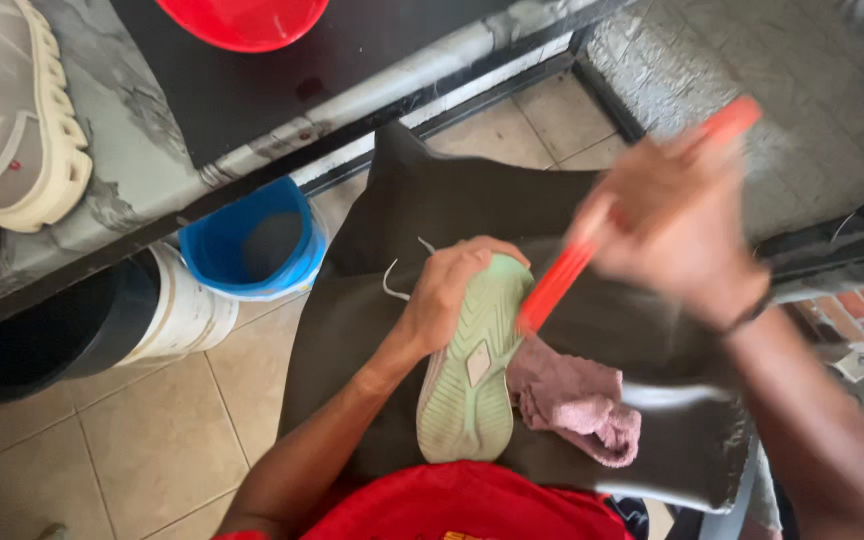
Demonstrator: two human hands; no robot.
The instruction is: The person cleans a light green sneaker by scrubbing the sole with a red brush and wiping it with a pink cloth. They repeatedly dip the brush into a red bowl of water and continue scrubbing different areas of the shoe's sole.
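Observation:
A pale green shoe (472, 375) lies sole-up on a dark cloth (432, 200) spread over my lap. My left hand (447, 290) grips the shoe at its toe end, beside a loose white lace. My right hand (677, 225), blurred by motion, holds a red brush (557, 285) whose lower end touches the shoe's sole edge; the handle sticks out past my fingers at the upper right. A pink rag (582, 405) lies on the cloth right next to the shoe.
A beige sneaker (12, 110) rests on the marbled counter (132, 160) at the upper left, with a red bowl (242, 20) at the top. A blue bucket (252, 245) and a white-and-black bucket (152, 320) stand on the tiled floor under the counter.

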